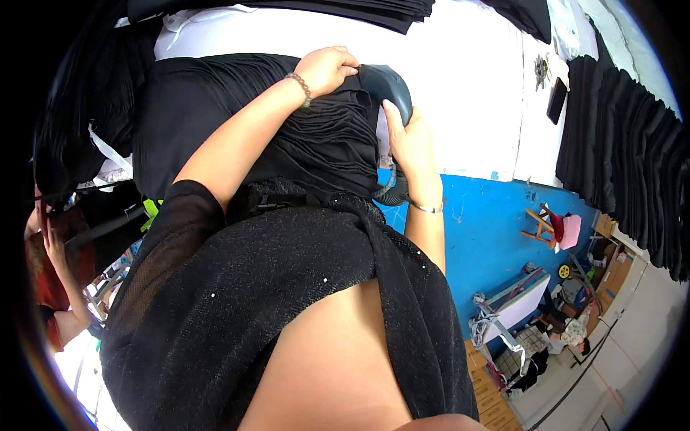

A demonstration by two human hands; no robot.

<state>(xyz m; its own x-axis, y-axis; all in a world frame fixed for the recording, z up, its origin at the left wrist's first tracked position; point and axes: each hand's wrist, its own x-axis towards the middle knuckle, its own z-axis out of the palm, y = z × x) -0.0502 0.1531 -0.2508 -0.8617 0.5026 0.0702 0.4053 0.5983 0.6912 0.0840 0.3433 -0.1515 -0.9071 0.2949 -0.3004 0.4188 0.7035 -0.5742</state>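
A thick stack of black fabric pieces point(194, 100) lies in many folded layers on the white table, right in front of me. My left hand point(327, 70) is over its far right corner, with thumb and fingers pinched on the edge of a black fabric piece. My right hand point(415, 140) is wrapped round a dark grey, rounded handheld tool point(390, 87). The tool's nose is close to my left fingertips, at the fabric edge. A dark corrugated hose point(392, 190) hangs below my right hand, beside the table edge; its join with the tool is hidden.
On the white table point(460, 86), a black phone point(556, 100) and a small dark object point(540, 70) lie to the right. Black garments hang or lie at far right point(625, 144) and left point(79, 108). A stool point(550, 226) and boxes point(492, 395) stand right. Other people show at both sides.
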